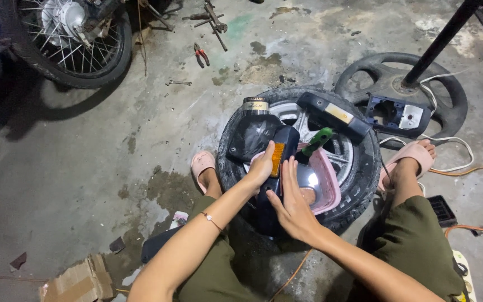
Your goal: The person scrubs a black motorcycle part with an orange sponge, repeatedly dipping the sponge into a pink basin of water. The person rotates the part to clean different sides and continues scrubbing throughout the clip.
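Dark plastic fender (275, 184) sits clasped by left hand (262, 168) grip, right hand (293, 204) flat against it.

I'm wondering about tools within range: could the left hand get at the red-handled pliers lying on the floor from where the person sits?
Probably not: the left hand grips the dark panel, and the pliers lie far off.

A dark blue panel (278, 184) with an orange reflector (276, 159) is seen beside a pink basin (331, 187), a green-handled screwdriver (315, 142) and a black tyre (359, 193) (silver rim); red-handled pliers (200, 55) are noted on grey, stained concrete (85, 168)
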